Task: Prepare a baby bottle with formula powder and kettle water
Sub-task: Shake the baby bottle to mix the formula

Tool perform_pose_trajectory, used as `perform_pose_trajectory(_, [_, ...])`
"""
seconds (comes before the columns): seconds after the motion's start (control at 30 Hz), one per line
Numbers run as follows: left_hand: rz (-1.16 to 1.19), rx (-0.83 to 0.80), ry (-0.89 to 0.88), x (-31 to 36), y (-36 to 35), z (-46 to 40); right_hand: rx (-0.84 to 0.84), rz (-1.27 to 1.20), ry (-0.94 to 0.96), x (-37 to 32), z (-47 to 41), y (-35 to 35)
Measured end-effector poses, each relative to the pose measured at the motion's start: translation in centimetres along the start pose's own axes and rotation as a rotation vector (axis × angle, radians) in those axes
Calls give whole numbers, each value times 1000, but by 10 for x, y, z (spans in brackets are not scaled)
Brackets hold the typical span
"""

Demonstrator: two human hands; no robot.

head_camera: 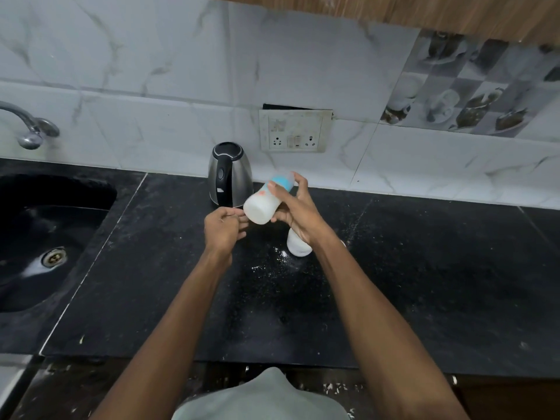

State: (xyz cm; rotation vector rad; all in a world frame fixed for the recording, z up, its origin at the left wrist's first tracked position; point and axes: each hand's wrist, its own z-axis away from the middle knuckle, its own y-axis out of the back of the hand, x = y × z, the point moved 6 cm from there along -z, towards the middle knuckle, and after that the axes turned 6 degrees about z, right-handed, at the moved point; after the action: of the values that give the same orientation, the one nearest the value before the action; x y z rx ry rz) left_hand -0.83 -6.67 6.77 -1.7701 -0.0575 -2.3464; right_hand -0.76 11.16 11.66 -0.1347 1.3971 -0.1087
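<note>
A white container (298, 245) on the black surface (424, 283) is largely hidden behind the right wrist, so its kind cannot be made out. The faucet (30, 127) is cut off at the left edge, and the dark sink (45, 237) runs out of view on the left. The contents of the baby bottle (268, 200) cannot be told apart from its milky wall. The teat end is blurred and partly covered by fingers.

A steel electric kettle (230, 175) with a black lid and handle is seen standing at the far side of the surface, against the marble-tiled wall, just to the left of and behind the bottle. A wall socket plate (295, 131) is mounted above and to the right of it. White specks of powder (283, 254) are scattered on the surface near the white container. A grey garment is seen at the near edge.

The baby bottle is held above the surface, tilted, its base toward the near left and its blue collar toward the far right. It is gripped by the right hand (295, 212), thumb across the near side and fingers curled round the collar end. The left hand (224, 227) is held just beside the base, fingers loosely curled, their tips touching or almost touching the base; nothing is seen held in it.
</note>
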Motion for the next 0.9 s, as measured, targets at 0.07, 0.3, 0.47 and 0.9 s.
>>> perform_pose_trajectory(0.07, [6,-2,-4,0,0,0,-37,9,-12,2,2,-2])
perform_pose_trajectory(0.3, [6,8,-22,6,3,-6,-40,26,-7,9,6,1])
perform_pose_trajectory(0.47, [7,14,-40,10,2,-7,-14,-18,18,2,4,1])
perform_pose_trajectory(0.9, [1,21,-65,13,1,-14,-71,40,13,-1,0,6])
